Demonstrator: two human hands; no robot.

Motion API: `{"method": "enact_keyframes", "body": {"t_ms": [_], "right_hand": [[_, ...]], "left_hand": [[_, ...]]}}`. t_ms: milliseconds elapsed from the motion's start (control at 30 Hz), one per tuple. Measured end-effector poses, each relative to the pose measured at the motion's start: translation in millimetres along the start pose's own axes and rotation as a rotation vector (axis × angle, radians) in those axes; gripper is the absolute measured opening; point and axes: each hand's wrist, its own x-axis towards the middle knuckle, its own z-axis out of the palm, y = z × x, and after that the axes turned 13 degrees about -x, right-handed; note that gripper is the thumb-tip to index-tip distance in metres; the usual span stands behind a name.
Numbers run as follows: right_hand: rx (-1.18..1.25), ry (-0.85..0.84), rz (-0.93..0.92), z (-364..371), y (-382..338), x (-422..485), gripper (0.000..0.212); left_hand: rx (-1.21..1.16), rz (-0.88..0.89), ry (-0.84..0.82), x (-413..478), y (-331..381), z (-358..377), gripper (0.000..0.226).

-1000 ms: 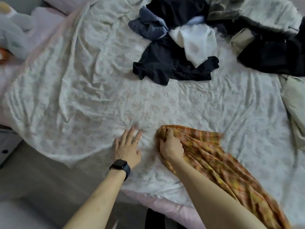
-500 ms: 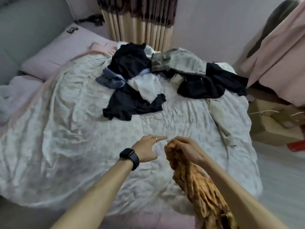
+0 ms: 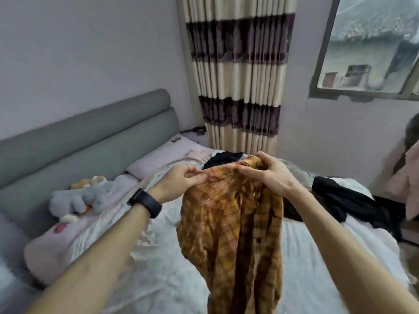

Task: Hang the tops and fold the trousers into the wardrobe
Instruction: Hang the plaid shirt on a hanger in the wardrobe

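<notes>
l hand (image 3: pixel 181 180), r hand (image 3: pixel 268 175) grip shirt (image 3: pixel 231 236)

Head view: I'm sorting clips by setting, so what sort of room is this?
A bedroom, most likely in a home: a bed with a grey padded headboard, a pink pillow and soft toys on it, and a striped curtain beside a window.
</notes>
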Motion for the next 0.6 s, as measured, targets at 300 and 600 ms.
{"method": "enact_keyframes", "body": {"t_ms": [300,600], "right_hand": [[-0.465,0.125,-0.445,31,-54,-16,0.046],[0.040,-0.091,-0.723,60,-137,-59,0.003]], "left_hand": [[0.170,0.008,0.408,-109,57,-10,0.013],[0.266,-0.003,0.731,-241,92,-12,0.007]]}}
